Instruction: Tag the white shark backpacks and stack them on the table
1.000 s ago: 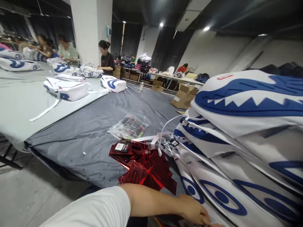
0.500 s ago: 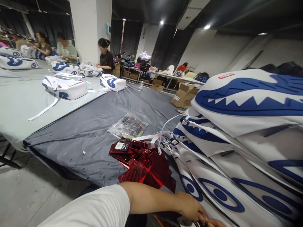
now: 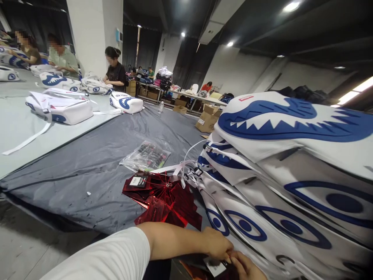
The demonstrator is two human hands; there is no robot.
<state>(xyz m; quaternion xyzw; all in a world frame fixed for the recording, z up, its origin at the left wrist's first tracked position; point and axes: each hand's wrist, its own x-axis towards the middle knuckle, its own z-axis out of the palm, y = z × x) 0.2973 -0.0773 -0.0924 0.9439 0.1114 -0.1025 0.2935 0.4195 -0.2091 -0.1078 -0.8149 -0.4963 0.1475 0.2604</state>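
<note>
Beside stacked white-and-blue fabric bags (image 3: 279,179), left hand (image 3: 216,245) and right hand (image 3: 249,268) pinch together near a rectangular white-and-black tag (image 3: 215,267), held item unclear, apparently calling for steadiness.

dim ceiling (image 3: 262,23), glaring lamps (image 3: 291,7), bright right-hand strip (image 3: 364,85), stretched edges
</note>
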